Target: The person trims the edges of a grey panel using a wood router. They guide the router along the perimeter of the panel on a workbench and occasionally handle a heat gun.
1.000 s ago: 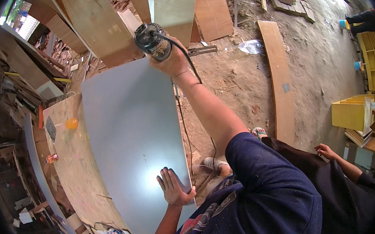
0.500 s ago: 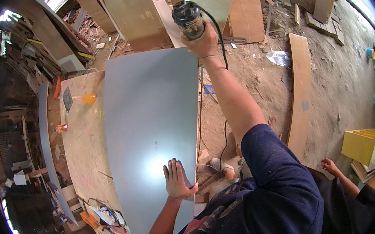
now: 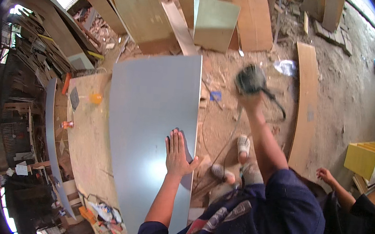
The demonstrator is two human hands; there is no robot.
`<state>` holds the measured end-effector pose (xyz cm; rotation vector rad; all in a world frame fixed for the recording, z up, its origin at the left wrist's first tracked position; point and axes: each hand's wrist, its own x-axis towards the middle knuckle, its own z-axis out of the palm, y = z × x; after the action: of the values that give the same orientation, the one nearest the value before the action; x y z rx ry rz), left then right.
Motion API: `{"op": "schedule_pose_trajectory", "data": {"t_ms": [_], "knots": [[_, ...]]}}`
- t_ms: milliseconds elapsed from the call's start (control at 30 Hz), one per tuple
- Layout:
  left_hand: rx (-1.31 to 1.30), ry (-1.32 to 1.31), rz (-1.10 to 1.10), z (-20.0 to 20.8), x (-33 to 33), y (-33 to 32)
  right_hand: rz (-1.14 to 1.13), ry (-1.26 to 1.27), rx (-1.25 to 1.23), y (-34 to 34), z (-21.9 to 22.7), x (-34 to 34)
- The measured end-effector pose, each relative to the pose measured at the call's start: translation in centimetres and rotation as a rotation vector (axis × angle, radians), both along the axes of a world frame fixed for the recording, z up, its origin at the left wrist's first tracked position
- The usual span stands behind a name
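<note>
A long grey panel [image 3: 153, 95] lies on the wooden workbench [image 3: 83, 143]. My left hand [image 3: 177, 156] rests flat on the panel close to its right edge, fingers stretched out and thumb apart near that edge. Out to the right, off the panel and over the dirt floor, my right hand [image 3: 253, 104] grips a dark trim router [image 3: 250, 80]. The router is smeared by motion, and its black cord [image 3: 277, 103] bends away to the right. My right fingers are mostly hidden behind the tool.
Plywood boards [image 3: 136, 13] lean at the back. A long board [image 3: 306, 97] lies on the floor at right, near a yellow cabinet [image 3: 364, 159]. Hand tools [image 3: 103, 215] and an orange bottle [image 3: 94, 98] are on the bench. Another person's hand [image 3: 325, 175] shows at right.
My right hand has carried the trim router from the panel's far edge rightward and nearer, off the panel. My left hand has slid farther up the panel.
</note>
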<state>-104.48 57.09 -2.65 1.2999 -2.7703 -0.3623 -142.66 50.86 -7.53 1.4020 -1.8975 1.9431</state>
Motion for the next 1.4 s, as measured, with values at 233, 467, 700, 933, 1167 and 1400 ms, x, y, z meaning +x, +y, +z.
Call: {"op": "schedule_pose_trajectory", "data": {"t_ms": [233,467,700,933,1167,1400], "knots": [[-0.122,0.101,-0.09,-0.1,-12.5,-15.4,-0.062,0.125,0.24,10.3,-4.0,0.2],[-0.272,0.367,-0.05,-1.9,-21.2,-25.8,0.323,-0.822,0.125,14.4,-5.4,-0.5],[-0.183,0.493,0.015,-1.0,-23.8,-27.0,0.067,-0.144,0.414,16.2,-4.8,-2.2],[-0.204,0.532,0.026,-1.5,-24.6,-27.1,0.445,-1.197,-0.036,17.8,-7.4,-1.7],[-0.229,0.543,0.056,-2.8,-24.0,-28.0,0.322,-1.228,0.076,17.9,-5.1,-0.4],[-0.253,0.492,-0.032,-2.4,-23.4,-27.9,0.281,-1.001,0.144,19.4,-2.7,0.3]]}}
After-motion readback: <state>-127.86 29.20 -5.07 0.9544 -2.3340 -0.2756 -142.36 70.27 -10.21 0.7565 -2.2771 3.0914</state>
